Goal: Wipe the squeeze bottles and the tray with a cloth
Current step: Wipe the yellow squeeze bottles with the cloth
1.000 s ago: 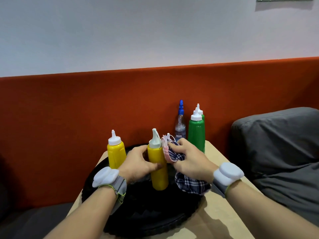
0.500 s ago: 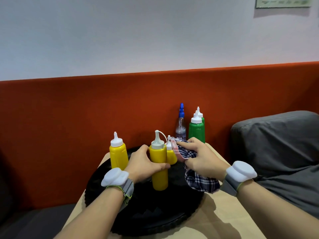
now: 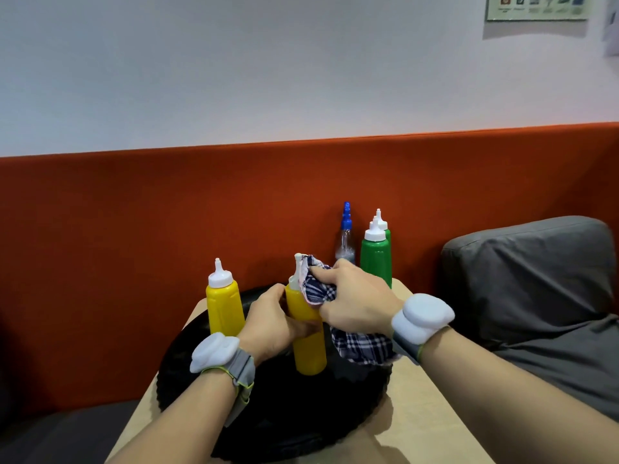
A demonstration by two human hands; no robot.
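The left hand (image 3: 268, 324) has its grip clamped round the middle of a yellow bottle (image 3: 310, 349), fingers curled across its front. The right hand (image 3: 355, 306) has its grip closed on a checked cloth (image 3: 318, 289), pressing it against the bottle's shoulder and white nozzle. The rest of the cloth hangs under the right wrist and lies over the tray's right rim.

The held bottle stands upright near the middle of the round black tray (image 3: 268, 423). A second yellow bottle (image 3: 223, 308) stands upright at the tray's back-left rim, just beside the left hand and apart from it. I cannot tell whether it stands inside the tray.

Behind the tray on the right, two green bottles (image 3: 375, 259) stand one behind the other. A clear spray bottle (image 3: 345, 242) with a blue top stands just to their left.

White wristbands (image 3: 422, 318) sit on both wrists. The tray rests on a pale worktop (image 3: 432, 423), with an orange backrest (image 3: 134, 229) behind it and a grey cushion (image 3: 529, 279) to the right.
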